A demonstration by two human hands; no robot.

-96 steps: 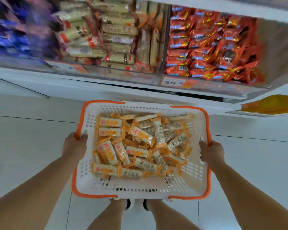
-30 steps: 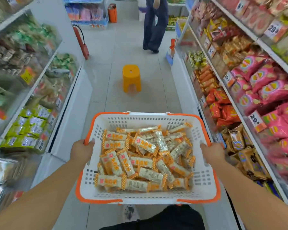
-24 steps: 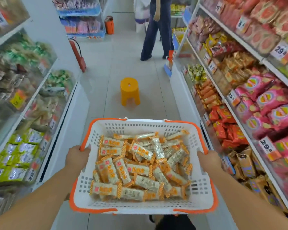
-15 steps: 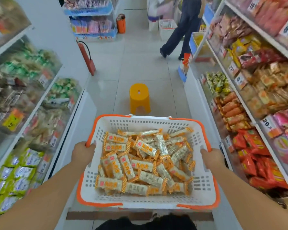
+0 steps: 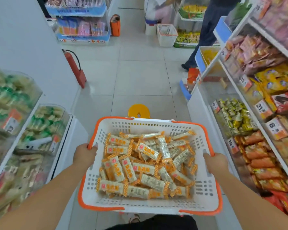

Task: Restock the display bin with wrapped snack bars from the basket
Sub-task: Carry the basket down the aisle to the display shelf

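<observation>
Shop aisle, pale tiled floor (image 5: 140,77). Stocked shelves on the left (image 5: 15,130) and the right (image 5: 256,113). White wall (image 5: 23,39) with a red fire extinguisher (image 5: 75,68) leaning on it. Yellow stool (image 5: 138,111) ahead. Another shelf (image 5: 81,25) at the far end, a person's legs (image 5: 206,30) nearby.

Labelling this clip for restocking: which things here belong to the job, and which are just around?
Job: basket; wrapped snack bars; left hand; right hand.
Around: yellow stool; red fire extinguisher; orange cylinder; floor basket; another person's leg.
</observation>
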